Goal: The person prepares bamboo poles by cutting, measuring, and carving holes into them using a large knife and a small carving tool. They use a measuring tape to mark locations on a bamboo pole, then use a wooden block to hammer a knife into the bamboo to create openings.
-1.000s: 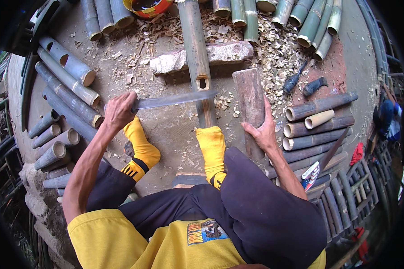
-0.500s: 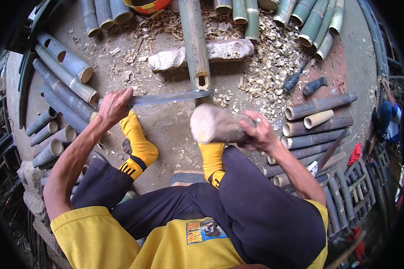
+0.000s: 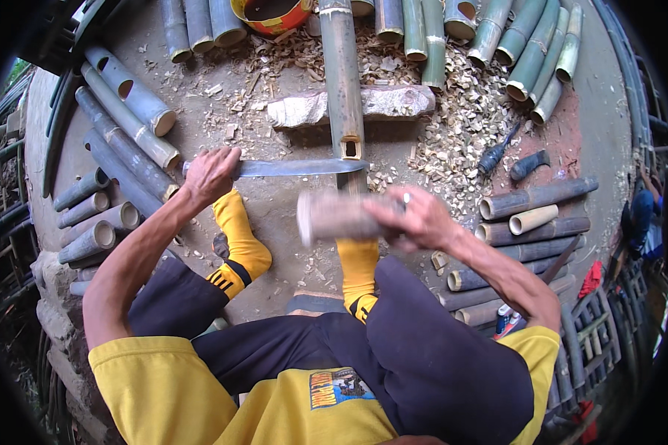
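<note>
Evidently, 2 tools are in hand over the floor [image 3: 274, 206], with 1 bamboo pole [image 3: 344, 93] between them and the far side. The pole rests across the pale block [image 3: 397, 104], overhanging its near edge; 1 rectangular hole [image 3: 350, 150] is cut through the wall on that overhang.

Handling, as judged: the pole should be stiff, hollow and moderately light, smooth enough to roll, and liable to split along the grain at the hole. It is best held by its solid wall, clear of the cut. The long knife [image 3: 297, 167] appears rigid and thin, to be held only by its handle. The wooden club [image 3: 334, 217] looks dense and heavy, with its slimmer end the sounder hold.

Position of fingers: the left hand [image 3: 212, 178] has its fingers clamped around the knife handle, left of the pole. The blade spans the pole at the hole's near edge; firm contact cannot be confirmed. The right hand [image 3: 423, 219] has its fingers wrapped on the club's right end, blurred. The club's head lies nearer the body than the blade, apart from it. Neither hand touches the pole.
</note>
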